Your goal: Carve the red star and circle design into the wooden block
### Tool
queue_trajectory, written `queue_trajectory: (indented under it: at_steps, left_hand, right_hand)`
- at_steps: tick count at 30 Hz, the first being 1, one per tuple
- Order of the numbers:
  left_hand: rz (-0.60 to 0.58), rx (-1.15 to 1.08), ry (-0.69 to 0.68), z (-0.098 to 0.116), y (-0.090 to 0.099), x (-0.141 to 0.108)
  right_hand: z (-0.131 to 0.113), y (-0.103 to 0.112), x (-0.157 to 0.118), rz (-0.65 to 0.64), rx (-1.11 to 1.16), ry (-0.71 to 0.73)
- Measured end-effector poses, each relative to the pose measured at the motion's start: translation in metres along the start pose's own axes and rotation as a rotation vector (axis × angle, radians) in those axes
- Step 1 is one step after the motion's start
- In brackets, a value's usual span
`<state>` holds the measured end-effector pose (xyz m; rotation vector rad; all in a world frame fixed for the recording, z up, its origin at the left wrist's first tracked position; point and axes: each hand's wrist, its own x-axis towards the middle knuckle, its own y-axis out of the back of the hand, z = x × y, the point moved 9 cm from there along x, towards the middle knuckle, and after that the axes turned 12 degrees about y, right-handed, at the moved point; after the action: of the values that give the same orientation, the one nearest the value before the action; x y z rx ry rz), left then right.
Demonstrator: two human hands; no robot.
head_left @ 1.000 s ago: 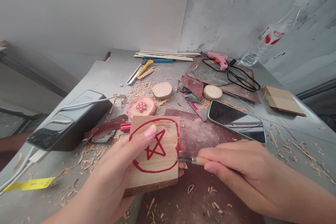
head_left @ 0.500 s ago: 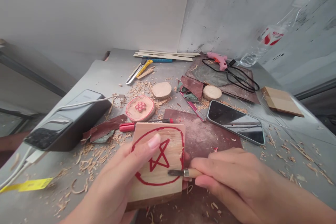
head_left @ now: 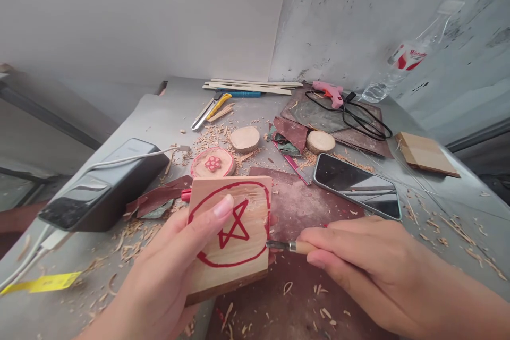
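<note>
My left hand [head_left: 171, 255] grips a square wooden block [head_left: 247, 255], thumb lying across its face and fingers behind it. Red marker lines on that face form a rounded outline around a star-like figure. In my right hand [head_left: 358, 265] is a wood carving gouge [head_left: 300, 246] with a short wooden handle, the fingers wrapped round it. Its metal tip is at the block's right edge, by the red line; whether it touches cannot be made out. Behind the block, the red cap of a marker [head_left: 185, 195] sticks out, the rest hidden.
Wood shavings litter the grey table [head_left: 151, 117]. A phone [head_left: 356, 186] lies right of the block, a black power bank [head_left: 103, 186] left. Beyond are wood slices [head_left: 244, 139], a yellow utility knife [head_left: 211, 109], a pink glue gun [head_left: 330, 93] and a bottle [head_left: 394, 71].
The block has shifted left and slightly up with my left hand. My right hand has drawn the gouge right and up, its tip moving from the block's face to its right edge.
</note>
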<state>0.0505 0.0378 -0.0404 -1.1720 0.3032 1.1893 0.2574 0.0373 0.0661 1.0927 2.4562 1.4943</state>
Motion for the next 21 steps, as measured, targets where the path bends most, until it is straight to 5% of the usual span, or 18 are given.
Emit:
queue_trajectory:
  at_steps: [7, 21]
  left_hand:
    - [0.022, -0.034, 0.020, -0.002, -0.005, -0.001]
    - [-0.127, -0.001, 0.022, -0.003, -0.030, -0.005]
  right_hand:
    - [-0.005, -0.006, 0.001, -0.023, -0.110, -0.004]
    - [-0.012, -0.008, 0.009, -0.010, -0.095, 0.055]
